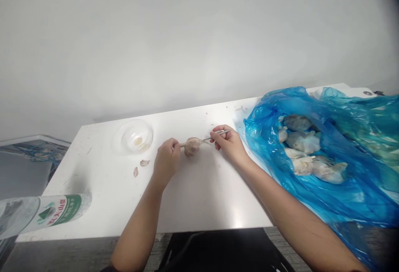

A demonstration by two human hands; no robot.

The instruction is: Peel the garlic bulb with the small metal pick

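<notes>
My left hand (pixel 166 159) is closed around a garlic bulb (pixel 191 145) held just above the white table (pixel 199 193), near its middle. My right hand (pixel 229 142) pinches a thin metal tool (pixel 215 135) whose tip touches the bulb's right side. Two loose garlic cloves (pixel 141 166) lie on the table left of my left hand. A clear glass bowl (pixel 133 137) with a peeled clove in it stands further back on the left.
A blue plastic bag (pixel 327 155) with several garlic bulbs spreads over the table's right end. A plastic water bottle (pixel 43 211) lies at the front left edge. A white wall rises behind the table. Bits of garlic skin dot the tabletop.
</notes>
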